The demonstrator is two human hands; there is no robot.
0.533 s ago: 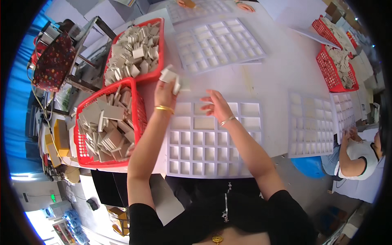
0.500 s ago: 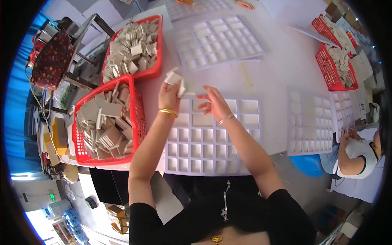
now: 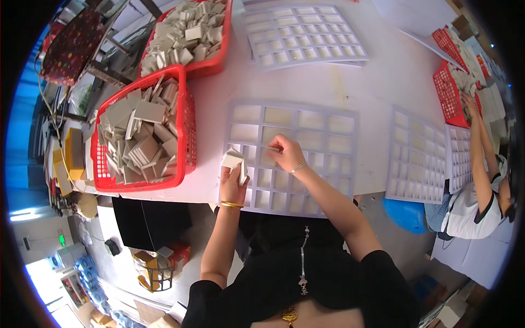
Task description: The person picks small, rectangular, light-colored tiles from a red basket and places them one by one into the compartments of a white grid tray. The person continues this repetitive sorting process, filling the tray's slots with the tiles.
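Several off-white flat tiles are gripped as a small stack in my left hand, over the left side of a white compartment tray. Fingers pinched, my right hand is above the tray's middle compartments with a thin tile between thumb and fingertips. The tray has larger compartments along its far side and smaller ones nearer me. Pale flat pieces seem to lie in some compartments, though white on white makes this hard to tell.
Left of the tray, a red basket heaped with tiles stands before another full red basket. More compartment trays lie at the far side and right. At far right, a co-worker's arm reaches to a red basket.
My left hand with its tiles has come nearer me, from the tray's far left corner to its left side. My right hand's spread fingers have closed into a pinch. The co-worker's arms now stretch forward.
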